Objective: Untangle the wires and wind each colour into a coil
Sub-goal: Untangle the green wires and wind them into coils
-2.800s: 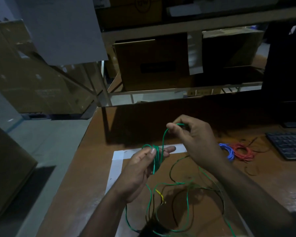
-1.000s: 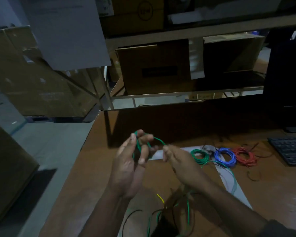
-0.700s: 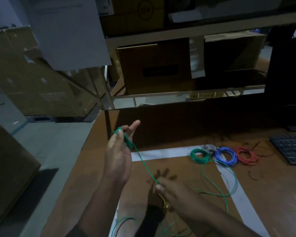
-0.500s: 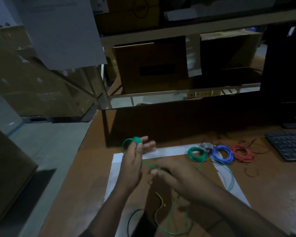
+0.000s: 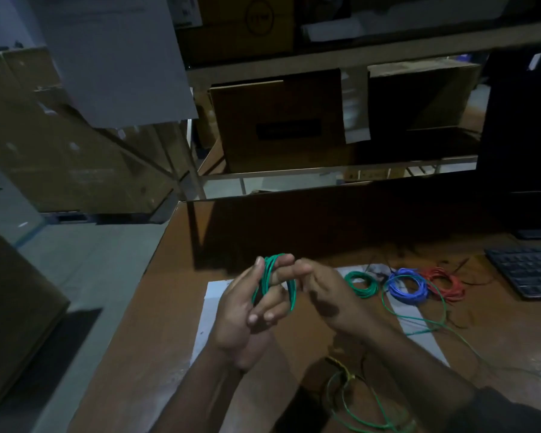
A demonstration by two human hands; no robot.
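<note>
Left hand (image 5: 244, 310) fingers are curling through a green wire (image 5: 270, 281) bundle looped around them, thumb pinching it; right hand (image 5: 328, 292) fingertips are meeting the loops, grip unclear. Finished green coil (image 5: 361, 284), blue coil (image 5: 408, 285) and red coil (image 5: 444, 282) are lying toward the table's (image 5: 169, 323) far edge.

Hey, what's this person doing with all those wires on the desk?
They are winding green wire into a coil around the fingers of the left hand, and the right hand guides the strand in. Three finished coils lie on the desk: green, blue and red. Loose green wire trails across the desk to a small tangle near the person.
</note>
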